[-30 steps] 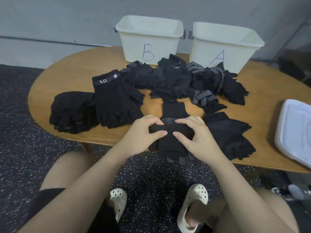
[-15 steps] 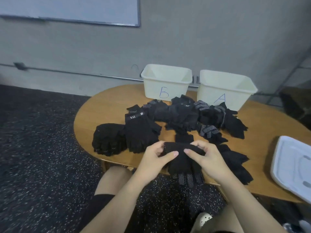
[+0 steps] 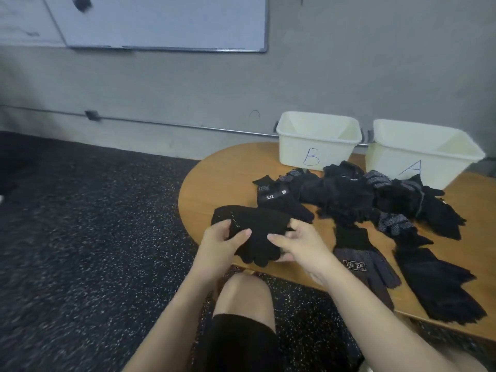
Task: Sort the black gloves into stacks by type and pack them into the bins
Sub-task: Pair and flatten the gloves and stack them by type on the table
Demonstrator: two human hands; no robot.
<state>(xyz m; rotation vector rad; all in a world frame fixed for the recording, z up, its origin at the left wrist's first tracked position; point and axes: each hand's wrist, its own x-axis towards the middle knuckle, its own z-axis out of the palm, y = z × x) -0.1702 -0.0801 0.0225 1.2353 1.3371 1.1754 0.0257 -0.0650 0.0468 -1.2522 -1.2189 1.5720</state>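
Head view: hands are now working at the left end of the rounded wooden table (image 3: 214,173), having carried the black dotted knit glove (image 3: 255,232) leftward from the near edge in front of the person, where it was being held 1 second ago. The left hand (image 3: 220,241) is curling its fingers and thumb around the glove's cuff end; the right hand (image 3: 298,245) is gripping the finger end, thumb on top, the other fingers underneath. The glove is hanging above the table's left edge, just in front of the black glove with the white 5.11 label (image 3: 281,204), which is topping 1 sorted stack. The stack of knit gloves seen at the far left earlier is now hidden behind the held glove, so the glove is probably being added there. An unsorted heap of black gloves (image 3: 362,200) is lying across the middle of the table, and 2 more gloves are lying flat near the front edge. The cream plastic bin marked B (image 3: 316,154) and the cream plastic bin marked A (image 3: 418,162) are showing nothing inside; packing is not yet begun.
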